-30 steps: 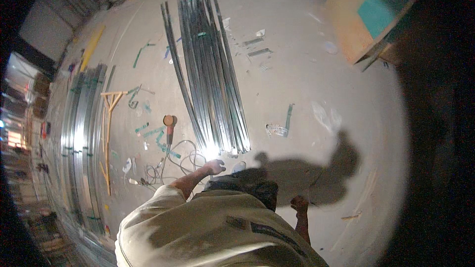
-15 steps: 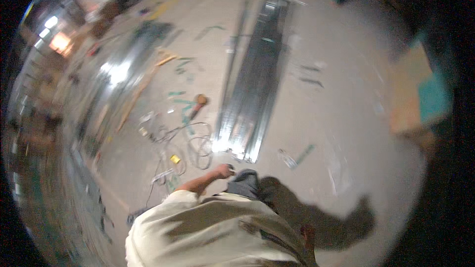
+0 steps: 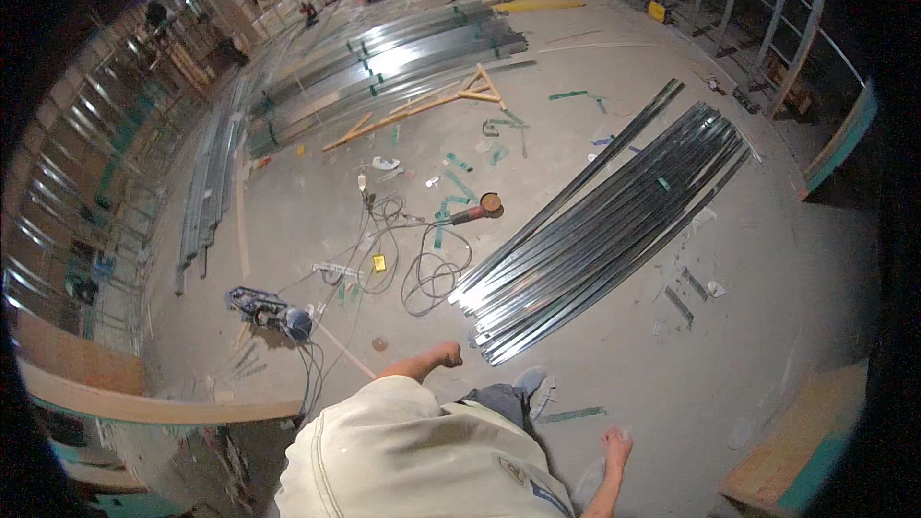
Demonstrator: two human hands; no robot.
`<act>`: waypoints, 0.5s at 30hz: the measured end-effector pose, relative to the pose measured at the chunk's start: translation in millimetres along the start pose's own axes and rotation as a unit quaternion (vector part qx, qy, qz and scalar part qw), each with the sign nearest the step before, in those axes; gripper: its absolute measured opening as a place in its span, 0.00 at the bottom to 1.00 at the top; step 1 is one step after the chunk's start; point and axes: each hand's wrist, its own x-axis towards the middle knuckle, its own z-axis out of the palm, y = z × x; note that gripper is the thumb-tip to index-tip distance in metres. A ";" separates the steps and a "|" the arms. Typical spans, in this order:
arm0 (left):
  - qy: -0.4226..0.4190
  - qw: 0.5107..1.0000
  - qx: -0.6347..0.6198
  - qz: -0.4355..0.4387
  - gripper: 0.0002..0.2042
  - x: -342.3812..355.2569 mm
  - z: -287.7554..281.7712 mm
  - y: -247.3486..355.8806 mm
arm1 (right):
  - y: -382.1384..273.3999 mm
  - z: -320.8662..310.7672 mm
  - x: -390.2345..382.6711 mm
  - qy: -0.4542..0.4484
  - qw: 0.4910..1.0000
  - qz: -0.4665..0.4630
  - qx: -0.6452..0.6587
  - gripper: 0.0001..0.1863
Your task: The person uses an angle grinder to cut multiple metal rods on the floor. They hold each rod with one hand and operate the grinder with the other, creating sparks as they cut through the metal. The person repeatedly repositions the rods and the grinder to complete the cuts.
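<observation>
My left hand (image 3: 447,355) is closed in a loose fist, held out over the floor near the close end of a pile of long metal studs (image 3: 604,221). I see nothing in it. To the right of my body hangs my right hand (image 3: 617,445), its fingers curled in and nothing visible between them. Both hands are apart from the studs. One shoe (image 3: 529,381) shows just beyond my dark trousers, close to the pile's end. Left of the studs lies an angle grinder (image 3: 480,210) with a worn brown disc, its grey cord (image 3: 451,273) looped on the floor.
A blue-grey power tool (image 3: 269,312) sits at the left with cords around it. Further off are strapped stacks of metal studs (image 3: 384,62) and a wooden frame (image 3: 422,110). Green strap scraps (image 3: 459,184) litter the floor. A board-edged partition (image 3: 163,408) stands at lower left.
My view has swung leftward, so the stud pile now lies further right and slants. The blur is gone. My right hand has come into clearer sight, out from my side.
</observation>
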 end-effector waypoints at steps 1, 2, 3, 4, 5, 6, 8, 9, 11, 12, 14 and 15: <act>0.032 0.999 -0.020 0.009 0.19 10.6 3.7 4.2 | -6.1 -12.3 7.2 -0.018 1.000 0.007 0.011 0.20; 0.078 0.996 -0.033 0.027 0.17 22.8 0.9 12.3 | -12.1 -20.8 22.8 -0.038 0.999 0.011 0.026 0.23; 0.125 0.991 -0.038 0.043 0.16 36.1 -5.9 24.5 | -14.1 -33.9 38.9 -0.056 0.998 -0.011 0.015 0.21; 0.150 0.986 -0.053 0.058 0.15 48.2 -12.4 44.3 | -11.3 -50.8 48.8 -0.073 0.997 -0.031 0.004 0.20; 0.129 0.989 -0.053 0.056 0.16 58.1 -23.6 65.3 | -7.9 -65.9 60.8 -0.031 0.998 0.039 -0.042 0.19; 0.095 0.993 -0.053 0.055 0.18 65.5 -35.9 88.6 | -1.5 -79.7 68.5 0.027 0.987 0.118 -0.104 0.18; 0.131 0.988 -0.041 0.065 0.20 77.7 -59.3 148.6 | 4.9 -106.3 82.2 -0.002 0.978 0.168 -0.122 0.16; 0.123 0.984 -0.014 0.125 0.22 81.6 -73.7 174.9 | 6.0 -115.5 88.2 -0.018 0.974 0.183 -0.134 0.15; 0.067 0.991 -0.058 0.101 0.24 87.4 -92.5 233.8 | 0.9 -128.8 100.2 -0.048 0.966 0.201 -0.155 0.13; 0.073 0.988 -0.069 0.115 0.24 88.7 -97.6 257.3 | -5.1 -133.3 108.1 -0.060 0.963 0.203 -0.164 0.12; 0.117 0.977 -0.111 0.139 0.22 96.8 -102.1 298.5 | -22.5 -142.7 130.2 -0.073 0.960 0.203 -0.177 0.10; 0.111 0.977 -0.095 0.157 0.22 105.3 -105.1 313.8 | -32.8 -148.8 144.7 -0.080 0.960 0.202 -0.178 0.10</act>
